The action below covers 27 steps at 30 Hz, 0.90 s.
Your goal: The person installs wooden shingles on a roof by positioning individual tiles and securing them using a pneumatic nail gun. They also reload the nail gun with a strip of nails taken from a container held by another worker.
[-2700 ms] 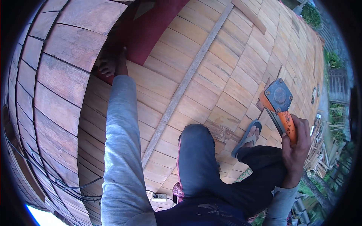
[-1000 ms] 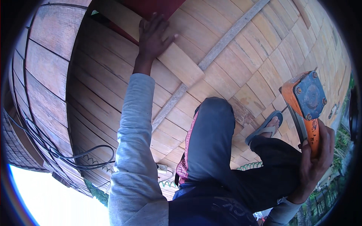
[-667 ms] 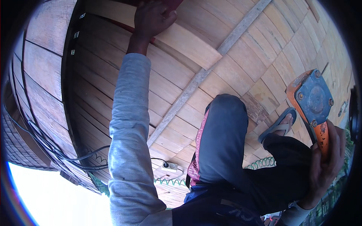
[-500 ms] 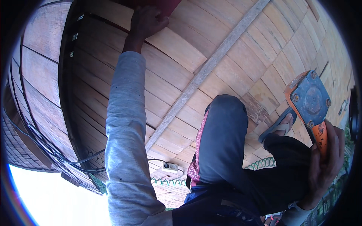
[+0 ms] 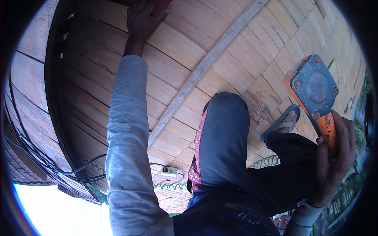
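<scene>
My left hand (image 5: 142,21) reaches up to the far edge, on a dark red flat thing (image 5: 160,4) that is mostly cut off by the picture's edge. Its thumb stands apart from the fingers; the fingertips are hard to make out. At the right, my right hand (image 5: 336,151) is closed around the orange handle of a nail gun (image 5: 315,88). The tool's dark, bolted end cap faces up, and its nose is out of sight. It is held above the wooden boards (image 5: 232,72), beside my sandalled foot (image 5: 287,120).
A grey wooden strip (image 5: 204,67) crosses the boards diagonally. A white power socket (image 5: 169,171) with a black plug lies near my bent knee (image 5: 226,118). Green coiled hose (image 5: 265,161) runs behind my legs. Black cables (image 5: 47,161) hang at the left by a dark beam (image 5: 59,94).
The whole scene has shifted slightly left and up in view. The left hand's thumb has spread away from its fingers on the red thing. The right hand keeps the nail gun.
</scene>
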Motion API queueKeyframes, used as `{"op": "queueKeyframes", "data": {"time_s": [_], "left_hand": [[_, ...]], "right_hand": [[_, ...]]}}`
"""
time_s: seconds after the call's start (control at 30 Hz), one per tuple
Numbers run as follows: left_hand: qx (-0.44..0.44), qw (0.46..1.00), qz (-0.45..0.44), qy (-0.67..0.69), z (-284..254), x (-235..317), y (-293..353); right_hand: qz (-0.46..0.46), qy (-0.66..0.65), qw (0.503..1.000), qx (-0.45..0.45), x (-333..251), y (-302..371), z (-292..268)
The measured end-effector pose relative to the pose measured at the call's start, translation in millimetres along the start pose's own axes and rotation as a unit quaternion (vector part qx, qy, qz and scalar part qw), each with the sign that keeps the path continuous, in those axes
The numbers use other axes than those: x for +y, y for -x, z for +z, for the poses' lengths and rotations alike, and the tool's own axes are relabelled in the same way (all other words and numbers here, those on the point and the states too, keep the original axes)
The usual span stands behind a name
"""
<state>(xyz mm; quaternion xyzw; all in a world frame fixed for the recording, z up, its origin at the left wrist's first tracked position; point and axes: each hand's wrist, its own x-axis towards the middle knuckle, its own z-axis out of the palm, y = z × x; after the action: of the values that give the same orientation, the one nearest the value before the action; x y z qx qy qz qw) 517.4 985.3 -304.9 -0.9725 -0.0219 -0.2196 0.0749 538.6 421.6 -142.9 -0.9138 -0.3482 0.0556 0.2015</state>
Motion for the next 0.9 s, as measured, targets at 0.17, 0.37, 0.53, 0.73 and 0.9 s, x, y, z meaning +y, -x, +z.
{"op": "queueKeyframes", "data": {"time_s": [0.17, 0.37, 0.53, 0.73, 0.9], "left_hand": [[0.049, 0.997, 0.033, -0.044, 5.6, -4.3, -0.3], [0.068, 0.997, 0.021, -0.025, -0.6, 7.2, 3.2], [0.047, 0.994, -0.081, -0.053, -0.7, 14.2, 9.8], [0.036, 0.985, -0.144, 0.083, -2.6, 23.7, 31.6], [0.003, 0.986, -0.111, 0.127, -18.5, 40.0, 57.3]], "right_hand": [[-0.018, -0.039, 0.998, 0.034, -7.6, -10.1, 4.1], [-0.022, -0.051, 0.997, 0.048, -8.7, -15.7, 2.6], [-0.080, -0.053, 0.983, 0.156, -8.0, -31.9, 9.6], [0.010, -0.259, 0.958, 0.122, -12.6, -72.2, 27.7], [-0.027, -0.239, 0.969, 0.049, -26.9, -111.8, 70.0]]}}
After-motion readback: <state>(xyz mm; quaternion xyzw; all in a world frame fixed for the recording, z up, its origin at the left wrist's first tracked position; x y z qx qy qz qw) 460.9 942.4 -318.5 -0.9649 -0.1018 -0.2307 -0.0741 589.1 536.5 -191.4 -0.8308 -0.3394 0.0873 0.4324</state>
